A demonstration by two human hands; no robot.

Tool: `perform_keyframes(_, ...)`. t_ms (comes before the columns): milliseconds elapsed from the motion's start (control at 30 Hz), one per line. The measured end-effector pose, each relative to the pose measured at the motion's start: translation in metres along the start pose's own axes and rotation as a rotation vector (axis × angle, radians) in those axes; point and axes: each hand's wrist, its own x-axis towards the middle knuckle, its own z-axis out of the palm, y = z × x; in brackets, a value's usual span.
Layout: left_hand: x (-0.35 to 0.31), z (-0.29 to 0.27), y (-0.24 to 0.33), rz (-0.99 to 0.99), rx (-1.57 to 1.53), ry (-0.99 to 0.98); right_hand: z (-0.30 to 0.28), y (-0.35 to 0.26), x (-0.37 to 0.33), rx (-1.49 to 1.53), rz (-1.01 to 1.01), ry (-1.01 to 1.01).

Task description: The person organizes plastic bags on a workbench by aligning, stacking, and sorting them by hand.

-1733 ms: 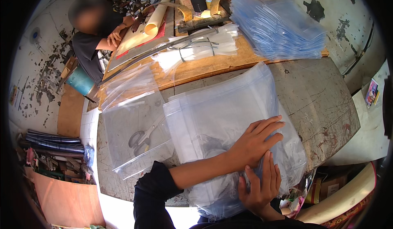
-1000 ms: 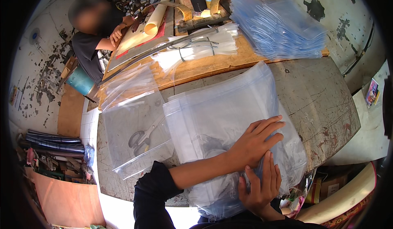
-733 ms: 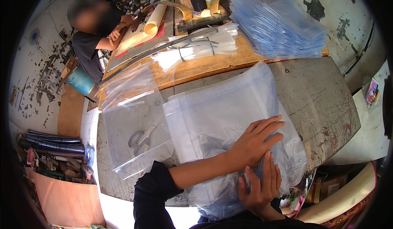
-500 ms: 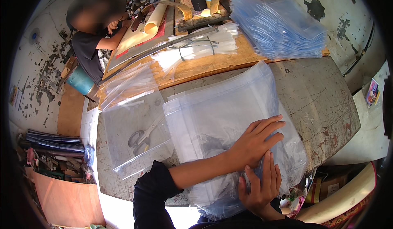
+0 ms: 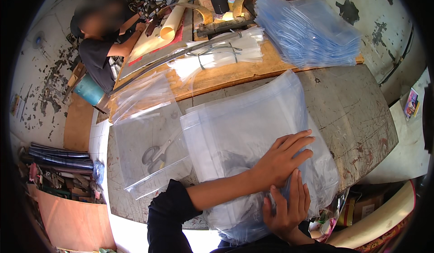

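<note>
A thick pile of clear plastic sleeves [image 5: 235, 121] lies in front of me, its right side folded or bent over. My left hand [image 5: 282, 159] reaches across from the left and rests on the pile with its fingers stretched out. Just below it, my right hand [image 5: 288, 207] lies flat against the plastic near the pile's lower right, fingers extended and their tips close to my left wrist. To the left is a flat clear plastic sheet [image 5: 131, 155], with grey-handled scissors [image 5: 156, 155] showing through it or lying on it; I cannot tell which.
A scratched grey tabletop [image 5: 357, 112] carries the pile. Beyond it, a wooden bench [image 5: 212, 78] holds a tied bundle of white strips [image 5: 221, 56], a tall stack of bluish plastic sleeves [image 5: 307, 31] and a cream roll [image 5: 173, 22]. A co-worker [image 5: 97, 54] is at the far left.
Both my hands stay in place on the plastic. The co-worker's head has shifted slightly left and down, and their hands have moved a little.
</note>
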Motion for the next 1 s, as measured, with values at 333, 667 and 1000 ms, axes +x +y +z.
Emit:
perform_keyframes(333, 0.000, 0.001, -0.001, 0.007, 0.012, 0.010, 0.001, 0.001, 0.000, 0.013, 0.001, -0.004)
perform_keyframes(667, 0.001, 0.000, 0.001, 0.023, -0.002, 0.016, -0.002, 0.001, -0.004, 0.069, 0.004, -0.036)
perform_keyframes(1000, -0.006, -0.013, -0.002, -0.030, 0.032, -0.076, -0.028, 0.032, 0.000, 1.439, -0.225, 0.086)
